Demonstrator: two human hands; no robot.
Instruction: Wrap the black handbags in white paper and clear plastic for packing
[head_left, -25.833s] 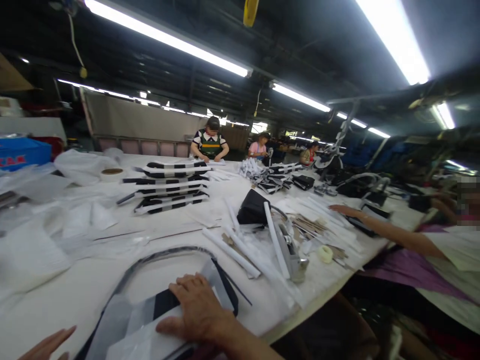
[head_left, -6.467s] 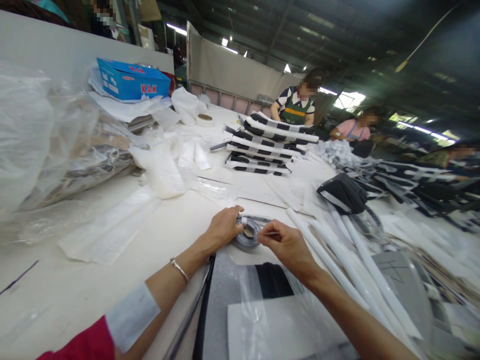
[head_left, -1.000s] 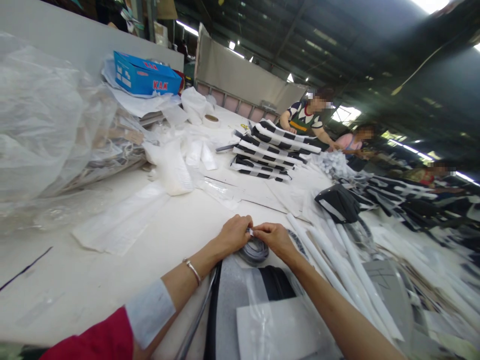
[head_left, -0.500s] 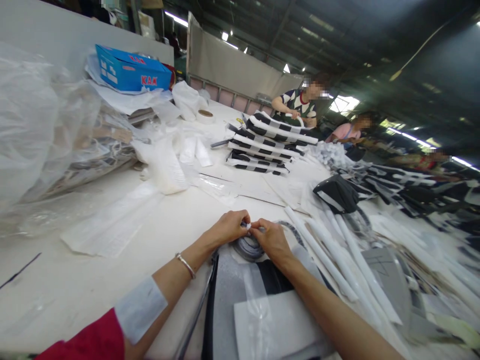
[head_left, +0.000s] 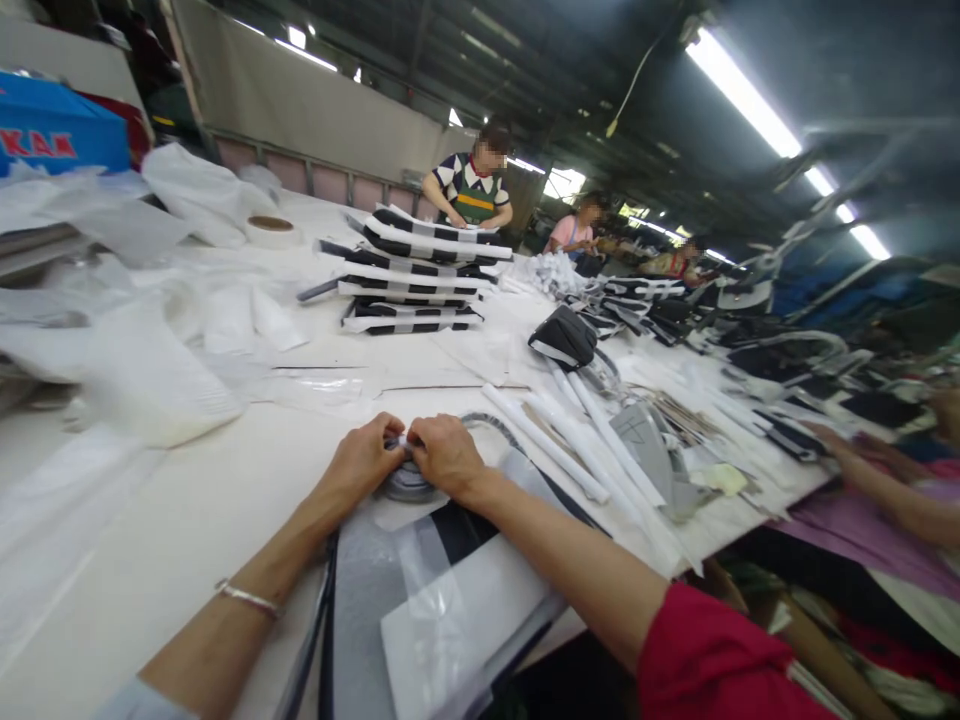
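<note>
My left hand [head_left: 365, 455] and my right hand [head_left: 446, 455] meet fingertip to fingertip. Both are closed in a pinch on a small white piece [head_left: 406, 441], too small to make out further. Just beneath the fingers lies a coil of grey strip [head_left: 409, 484], partly covered by my right hand. The coil sits at the far end of a grey and black fabric panel [head_left: 367, 590]. On that panel rests a white sheet with a clear film strip [head_left: 435, 630], partly under my right forearm.
A stack of black and white padded pieces [head_left: 420, 285] stands ahead. White tubes [head_left: 592, 450] and a black pouch [head_left: 564, 338] lie to the right. Plastic wrap [head_left: 135, 350] and a tape roll [head_left: 271, 231] are left. Co-workers [head_left: 474, 190] sit around the table.
The view has swung right, so the table's things appear further left and a nearby person at the right now shows. My hands stay pinched together above the coil.
</note>
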